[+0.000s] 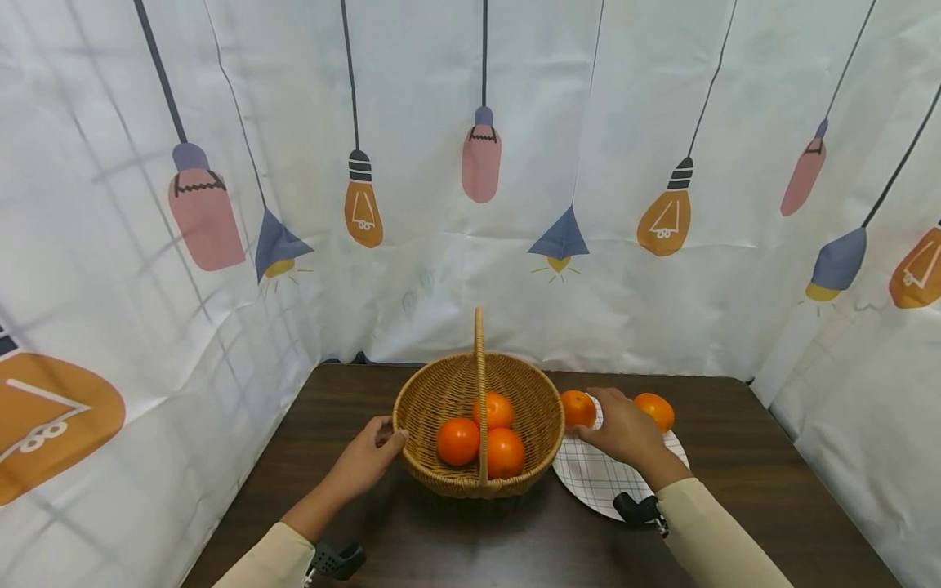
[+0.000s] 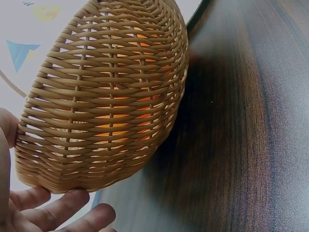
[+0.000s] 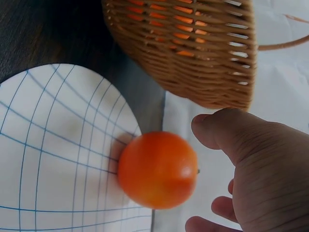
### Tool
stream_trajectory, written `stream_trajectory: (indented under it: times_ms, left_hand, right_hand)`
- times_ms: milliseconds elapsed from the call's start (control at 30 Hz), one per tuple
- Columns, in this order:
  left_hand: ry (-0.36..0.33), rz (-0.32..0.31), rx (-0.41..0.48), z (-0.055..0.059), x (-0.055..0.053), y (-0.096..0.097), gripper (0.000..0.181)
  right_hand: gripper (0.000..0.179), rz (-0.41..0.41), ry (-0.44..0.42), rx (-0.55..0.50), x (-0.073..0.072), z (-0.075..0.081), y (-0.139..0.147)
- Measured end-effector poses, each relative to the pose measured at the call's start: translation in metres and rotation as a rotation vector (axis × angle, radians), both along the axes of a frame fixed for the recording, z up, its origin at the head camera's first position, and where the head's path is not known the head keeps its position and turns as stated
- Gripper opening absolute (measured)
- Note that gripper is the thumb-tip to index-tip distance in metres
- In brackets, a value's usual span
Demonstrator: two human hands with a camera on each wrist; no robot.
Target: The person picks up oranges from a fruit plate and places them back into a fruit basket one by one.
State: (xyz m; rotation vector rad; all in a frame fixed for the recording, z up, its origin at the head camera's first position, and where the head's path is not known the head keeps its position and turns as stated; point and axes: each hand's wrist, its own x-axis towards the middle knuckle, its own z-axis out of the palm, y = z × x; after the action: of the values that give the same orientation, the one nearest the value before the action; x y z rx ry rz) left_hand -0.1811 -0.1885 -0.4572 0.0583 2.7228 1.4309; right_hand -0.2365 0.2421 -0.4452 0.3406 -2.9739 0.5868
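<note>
A woven wicker basket (image 1: 434, 392) with a tall arched handle (image 1: 479, 343) stands in the middle of the table. In it lie three smooth, round orange fruits (image 1: 457, 442). My left hand (image 1: 365, 460) holds the basket's left rim, thumb over the edge and fingers against the outer weave (image 2: 101, 92). On the right, my right hand (image 1: 625, 429) hovers above a white plate (image 1: 599, 482) with thin grid lines. Its thumb and fingers are spread close to one orange fruit (image 3: 157, 170) on the plate's far left part. Another orange fruit (image 1: 656, 412) is just beyond that hand.
The dark wooden table (image 1: 441, 547) ends at a white cloth backdrop (image 1: 441, 286) printed with hanging lamps, which also runs along both sides. The plate sits close against the basket's right side. A black device (image 1: 338, 562) is strapped at each wrist.
</note>
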Motion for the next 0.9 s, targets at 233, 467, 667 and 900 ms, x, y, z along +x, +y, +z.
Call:
stream_trajectory:
  times_ms: [233, 467, 667, 900]
  left_hand:
    - [0.002, 0.011, -0.002, -0.003, -0.001, -0.001, 0.074]
    - [-0.003, 0.029, 0.004, -0.007, -0.002, -0.001, 0.071]
    - [-0.003, 0.028, 0.004, -0.006, -0.002, -0.001, 0.069]
    - [0.002, 0.024, 0.002, -0.005, -0.002, 0.0, 0.068]
  right_hand:
    - [0.083, -0.016, -0.018, -0.001, -0.006, -0.007, 0.003]
    - [0.083, -0.016, -0.013, -0.003, -0.012, -0.015, 0.002]
    - [0.084, -0.023, -0.033, 0.002, -0.017, -0.018, 0.0]
    - [0.084, -0.03, -0.053, -0.006, -0.021, -0.02, 0.0]
